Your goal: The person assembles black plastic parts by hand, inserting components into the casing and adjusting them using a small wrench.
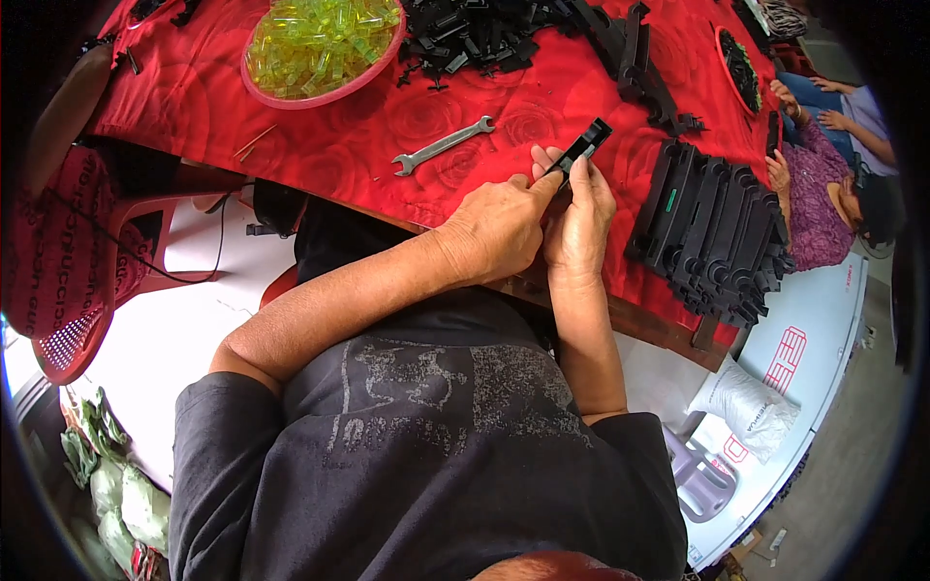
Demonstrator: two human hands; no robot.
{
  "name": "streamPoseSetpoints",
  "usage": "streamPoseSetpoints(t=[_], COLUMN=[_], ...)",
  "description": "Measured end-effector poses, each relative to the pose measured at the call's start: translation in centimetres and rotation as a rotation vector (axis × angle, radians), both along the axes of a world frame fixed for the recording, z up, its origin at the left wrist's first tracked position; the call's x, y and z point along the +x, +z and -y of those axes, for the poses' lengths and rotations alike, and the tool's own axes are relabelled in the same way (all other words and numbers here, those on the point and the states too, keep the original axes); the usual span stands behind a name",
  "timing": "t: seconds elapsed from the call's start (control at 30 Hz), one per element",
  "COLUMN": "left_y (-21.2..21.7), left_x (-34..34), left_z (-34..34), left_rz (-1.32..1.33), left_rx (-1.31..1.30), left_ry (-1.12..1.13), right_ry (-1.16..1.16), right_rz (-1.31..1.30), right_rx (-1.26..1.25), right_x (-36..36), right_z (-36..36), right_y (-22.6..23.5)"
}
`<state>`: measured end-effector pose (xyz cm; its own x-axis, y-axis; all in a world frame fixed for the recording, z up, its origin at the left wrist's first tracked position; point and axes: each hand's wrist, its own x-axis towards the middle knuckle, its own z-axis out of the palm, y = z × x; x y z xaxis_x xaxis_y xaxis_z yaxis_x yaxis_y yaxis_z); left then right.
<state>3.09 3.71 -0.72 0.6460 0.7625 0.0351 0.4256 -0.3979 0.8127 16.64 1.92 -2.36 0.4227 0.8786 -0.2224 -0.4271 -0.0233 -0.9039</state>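
Both my hands are together over the red cloth near the table's front edge, on a narrow black plastic part (588,138). Its far end sticks out beyond my fingers, tilted up to the right. My right hand (580,218) wraps round it from the right, thumb along its side. From the left, my left hand (496,225) presses on its near end with closed fingers. The near end is mostly hidden by the fingers. A steel open-ended wrench (444,146) lies on the cloth to the left of my hands.
A pink-rimmed basin of yellow-green clear pieces (320,44) stands far left, beside a heap of small black parts (465,39). Long black rails (712,223) are stacked at right; another black assembly (630,58) lies behind. A red chair (73,339) stands left. Other people (819,184) sit far right.
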Motion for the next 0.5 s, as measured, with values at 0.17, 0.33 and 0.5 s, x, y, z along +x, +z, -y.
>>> streamPoseSetpoints(t=[0.17, 0.33, 0.5], left_y=[-0.03, -0.02, 0.86], left_x=[0.07, -0.38, -0.56], left_z=[0.05, 0.42, 0.55], left_rz=[-0.009, 0.027, -0.052], left_rx=[-0.002, 0.018, 0.026], left_ry=[0.002, 0.043, 0.070], right_ry=[-0.012, -0.014, -0.036], right_rz=[0.009, 0.003, -0.020], right_rx=[0.014, 0.004, -0.010], right_x=[-0.06, 0.02, -0.12], right_z=[0.08, -0.05, -0.06], right_y=[0.12, 0.14, 0.36])
